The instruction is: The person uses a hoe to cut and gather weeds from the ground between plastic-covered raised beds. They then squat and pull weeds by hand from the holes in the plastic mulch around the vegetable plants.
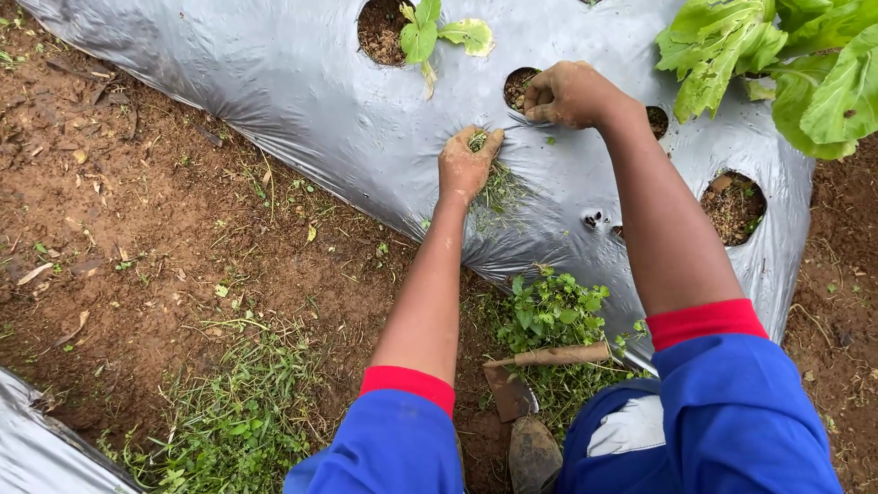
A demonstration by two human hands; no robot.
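My left hand [466, 165] is closed on a tuft of pulled weeds [498, 187] and rests on the silver plastic mulch sheet [293, 82]. At the rim of a small planting hole [519, 87] in the sheet sits my right hand [572, 93], soil-covered, its fingers pinched together. Whether anything is between those fingers cannot be made out. Both arms wear blue sleeves with red cuffs.
A small leafy seedling [430, 35] grows from a hole at the top. Large green leaves [786, 59] fill the upper right. More holes [732, 206] lie right. A wooden-handled hand hoe [549, 359] lies on weeds near my boot [533, 453]. Bare brown soil [146, 238] spreads left.
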